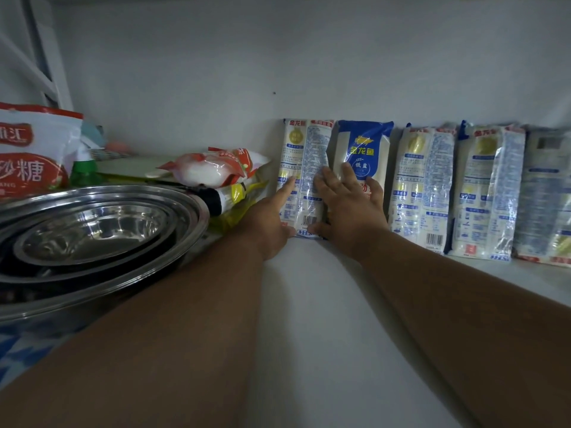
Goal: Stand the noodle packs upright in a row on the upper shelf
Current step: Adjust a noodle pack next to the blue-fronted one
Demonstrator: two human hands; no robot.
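Five noodle packs stand in a row on the white shelf (309,304), leaning back on the white wall (216,72).

The first noodle pack (304,156) is at the left end of the row. It shows its back side, with small blue print and a bar code near the bottom. The left hand (272,220) rests on its left edge. The fingers are straight and lie flat on the wrapper, and the thumb sits low by the bottom corner.

Next to it is the blue noodle pack (364,146) (the only one that shows its front). It has a dark blue top with a yellow mark. It touches the first pack and covers a bit of its right side. The right hand (349,205) is spread flat over where these two packs meet. Its fingers are apart and straight, pressing on both wrappers, not curled round either.

To the right stand the third noodle pack (423,180), the fourth noodle pack (488,186) and the fifth noodle pack (547,193), side by side. The fifth one is blurry at the edge of the view.

On the left of the shelf is a stack of shiny metal bowls (92,236). Behind them are a red and white sugar bag (34,149), a green spray bottle (83,168) and a red and white bag (213,171) lying on its side.
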